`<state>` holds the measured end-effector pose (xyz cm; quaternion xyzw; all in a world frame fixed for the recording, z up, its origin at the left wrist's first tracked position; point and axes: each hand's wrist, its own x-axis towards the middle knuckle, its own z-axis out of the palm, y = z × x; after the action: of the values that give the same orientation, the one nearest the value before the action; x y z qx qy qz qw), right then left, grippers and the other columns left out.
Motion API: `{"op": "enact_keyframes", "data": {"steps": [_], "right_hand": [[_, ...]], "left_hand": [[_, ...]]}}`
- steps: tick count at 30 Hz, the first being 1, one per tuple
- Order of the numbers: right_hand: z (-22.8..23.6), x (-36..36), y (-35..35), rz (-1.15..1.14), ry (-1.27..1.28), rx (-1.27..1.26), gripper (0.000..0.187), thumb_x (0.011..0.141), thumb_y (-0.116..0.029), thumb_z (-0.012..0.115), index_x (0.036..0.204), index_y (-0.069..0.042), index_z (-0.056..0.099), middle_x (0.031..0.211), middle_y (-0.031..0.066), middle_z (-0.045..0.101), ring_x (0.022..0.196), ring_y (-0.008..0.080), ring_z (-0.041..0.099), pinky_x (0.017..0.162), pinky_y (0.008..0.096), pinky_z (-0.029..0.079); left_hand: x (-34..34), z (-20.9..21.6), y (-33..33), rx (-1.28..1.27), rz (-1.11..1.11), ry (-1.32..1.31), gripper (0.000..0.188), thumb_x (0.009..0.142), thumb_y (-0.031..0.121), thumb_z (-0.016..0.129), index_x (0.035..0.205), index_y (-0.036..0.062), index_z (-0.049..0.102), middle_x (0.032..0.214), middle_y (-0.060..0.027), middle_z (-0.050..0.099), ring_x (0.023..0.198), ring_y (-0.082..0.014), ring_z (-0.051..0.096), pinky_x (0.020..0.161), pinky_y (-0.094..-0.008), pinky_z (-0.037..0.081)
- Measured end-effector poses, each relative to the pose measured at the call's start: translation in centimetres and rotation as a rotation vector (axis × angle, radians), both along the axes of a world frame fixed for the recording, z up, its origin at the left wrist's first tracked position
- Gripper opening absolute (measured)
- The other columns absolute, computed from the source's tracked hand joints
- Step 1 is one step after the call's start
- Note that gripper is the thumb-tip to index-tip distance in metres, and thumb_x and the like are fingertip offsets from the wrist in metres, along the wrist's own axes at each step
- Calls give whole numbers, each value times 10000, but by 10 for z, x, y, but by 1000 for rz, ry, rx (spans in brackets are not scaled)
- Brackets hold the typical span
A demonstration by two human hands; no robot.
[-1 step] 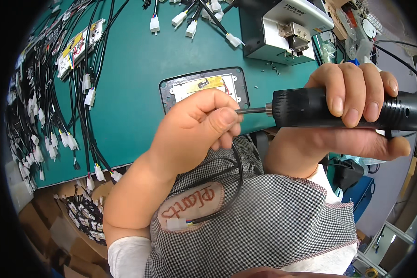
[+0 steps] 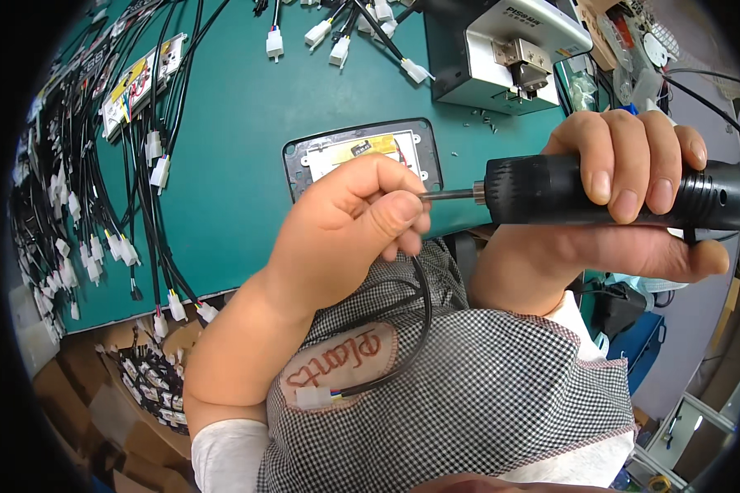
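Observation:
My right hand (image 2: pixel 637 168) is wrapped round a black electric screwdriver (image 2: pixel 534 191), held level with its bit (image 2: pixel 450 195) pointing left. The thumb and fingers of my left hand (image 2: pixel 358 214) are pinched at the tip of that bit; anything smaller between them is hidden. Behind my left hand, a dark rectangular housing (image 2: pixel 429 140) lies on the bench, with a white board and yellow tape (image 2: pixel 362 149) inside, partly covered by the hand. A black cable (image 2: pixel 426 304) loops down from below my left hand over my apron and ends in a white connector (image 2: pixel 314 398).
On the left of the green bench mat (image 2: pixel 230 164) lie many black cables with white plugs (image 2: pixel 160 172) and another board (image 2: pixel 144 86). At the back right stands a screw feeder machine (image 2: pixel 501 62), with loose screws (image 2: pixel 487 122) before it. More cable plugs (image 2: pixel 339 51) lie at the far edge.

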<state>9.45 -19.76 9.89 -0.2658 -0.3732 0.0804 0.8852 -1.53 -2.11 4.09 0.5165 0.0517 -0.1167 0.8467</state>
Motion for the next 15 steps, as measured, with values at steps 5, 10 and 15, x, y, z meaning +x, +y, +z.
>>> {"op": "enact_keyframes", "data": {"steps": [5,10,15], "right_hand": [[2,1,-5,-3,29,2,516,658,-417,763,986,-79,553,728,-2,580,608,143,600,586,299,494],[2,0,-3,36,37,-7,507,653,-409,769,976,-83,555,721,-4,584,594,137,605,578,296,497],[2,-2,-1,37,42,-11,487,658,-394,768,969,-87,553,714,-6,582,586,132,604,568,286,495]], "left_hand": [[1,-25,-4,86,131,-268,208,964,234,584,937,28,563,784,-32,572,615,-70,509,539,-194,402],[-7,-10,-14,146,114,-213,200,964,227,594,930,34,559,704,21,500,579,-50,442,521,-200,393],[-11,-16,-12,-116,10,-107,297,1008,298,502,881,40,577,682,23,507,562,-53,448,524,-201,395]]}}
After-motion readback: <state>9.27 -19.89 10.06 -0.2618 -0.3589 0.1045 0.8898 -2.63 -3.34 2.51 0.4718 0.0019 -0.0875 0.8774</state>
